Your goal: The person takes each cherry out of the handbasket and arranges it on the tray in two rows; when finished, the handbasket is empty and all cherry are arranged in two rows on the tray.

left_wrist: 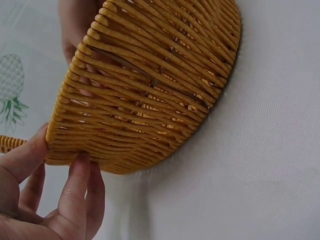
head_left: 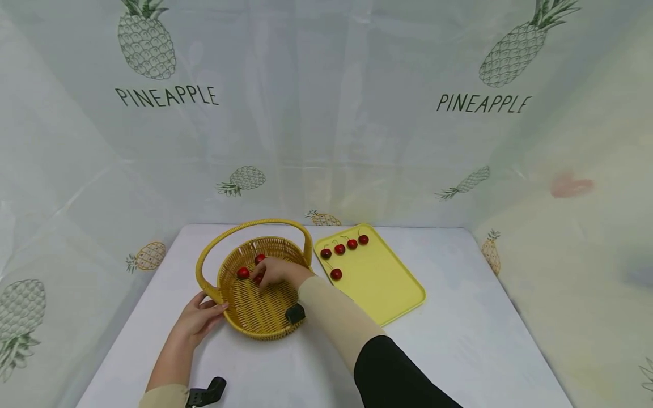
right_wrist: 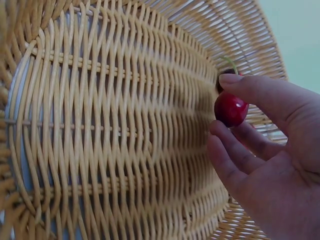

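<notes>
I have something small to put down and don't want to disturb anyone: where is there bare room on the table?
The widest patch is white table between the yellow tray and the table's right edge. The tray's near-right part, past its five cherries, is bare too. Crowded: the basket, its rim held by the left hand, the right hand inside.

Pale pineapple-print sheeting (head_left: 326, 124), vertical creases, white table (head_left: 459, 317)

Glossy red cherries (right_wrist: 231, 109) inside a golden wicker basket (head_left: 257, 311); basket upright
</notes>
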A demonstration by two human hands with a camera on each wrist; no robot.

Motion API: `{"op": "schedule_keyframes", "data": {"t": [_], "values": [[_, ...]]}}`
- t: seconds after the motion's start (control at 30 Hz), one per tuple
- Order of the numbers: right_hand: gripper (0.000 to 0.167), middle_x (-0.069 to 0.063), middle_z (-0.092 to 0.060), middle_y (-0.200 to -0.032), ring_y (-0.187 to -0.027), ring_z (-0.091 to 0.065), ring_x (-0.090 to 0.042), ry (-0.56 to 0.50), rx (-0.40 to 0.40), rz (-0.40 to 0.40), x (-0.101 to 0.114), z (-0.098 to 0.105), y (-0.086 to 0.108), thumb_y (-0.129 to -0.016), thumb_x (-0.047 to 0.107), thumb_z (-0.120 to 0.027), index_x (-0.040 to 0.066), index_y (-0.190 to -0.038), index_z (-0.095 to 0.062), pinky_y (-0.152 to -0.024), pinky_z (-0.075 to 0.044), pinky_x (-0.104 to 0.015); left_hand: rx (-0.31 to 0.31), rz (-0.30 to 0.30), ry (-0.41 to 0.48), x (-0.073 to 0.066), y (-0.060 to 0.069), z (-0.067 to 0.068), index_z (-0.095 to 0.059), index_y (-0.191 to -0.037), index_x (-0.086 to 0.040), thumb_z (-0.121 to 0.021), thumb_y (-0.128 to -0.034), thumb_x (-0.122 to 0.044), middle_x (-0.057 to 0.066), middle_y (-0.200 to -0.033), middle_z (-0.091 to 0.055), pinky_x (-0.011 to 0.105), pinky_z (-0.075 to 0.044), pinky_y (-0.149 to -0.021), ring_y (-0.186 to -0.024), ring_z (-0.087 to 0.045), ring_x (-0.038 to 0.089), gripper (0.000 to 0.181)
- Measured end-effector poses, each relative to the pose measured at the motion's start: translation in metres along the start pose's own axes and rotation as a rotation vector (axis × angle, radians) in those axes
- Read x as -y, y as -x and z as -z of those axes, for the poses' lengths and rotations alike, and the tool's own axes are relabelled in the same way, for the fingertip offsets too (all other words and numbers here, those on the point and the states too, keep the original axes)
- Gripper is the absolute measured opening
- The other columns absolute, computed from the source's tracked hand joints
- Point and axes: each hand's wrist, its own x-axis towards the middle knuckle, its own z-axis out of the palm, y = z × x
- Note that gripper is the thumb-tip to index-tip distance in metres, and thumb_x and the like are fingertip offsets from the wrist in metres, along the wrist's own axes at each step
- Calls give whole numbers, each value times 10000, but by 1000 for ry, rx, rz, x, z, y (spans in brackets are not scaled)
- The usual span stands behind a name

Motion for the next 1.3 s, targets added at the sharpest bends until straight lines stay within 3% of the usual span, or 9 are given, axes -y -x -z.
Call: {"op": "schedule_keyframes", "data": {"t": [0.27, 0.63, 0.97, 1.3], "values": [[346, 108, -633, -1056, -894, -524, -70, -31, -7, 48, 0, 10, 15, -832, 55, -771, 148, -1161, -721, -735, -471, -196, 10, 18, 5, -2, 0, 0, -56, -1558, -52, -644, -899, 68, 310, -1441, -268, 286, -552, -847, -912, -647, 126, 891], [286, 77, -636, -1059, -1001, -551, -56, -52, 5, 103, -3, 22, 42, -821, 38, -780, 135, -1083, -720, -782, -491, -183, 22, 33, 13, -2, -2, 2, -40, -1561, -67, -650, -900, 56, 298, -1441, -274, 297, -541, -875, -919, -648, 123, 908], [250, 61, -648, -1015, -959, -566, -76, -85, 0, 166, -11, 33, 68, -842, -17, -737, 108, -1058, -722, -745, -510, -188, 28, 25, 7, -3, -1, 4, -87, -1548, -52, -672, -888, 45, 211, -1307, -426, 298, -551, -854, -911, -656, 134, 888], [215, 59, -673, -980, -935, -610, -79, -134, -5, 238, -23, 42, 95, -849, -24, -728, 85, -1034, -730, -767, -533, -198, 29, 33, 4, -3, -1, 2, -41, -1561, -78, -654, -902, 46, 277, -1424, -290, 300, -539, -879, -893, -651, 100, 908]]}}
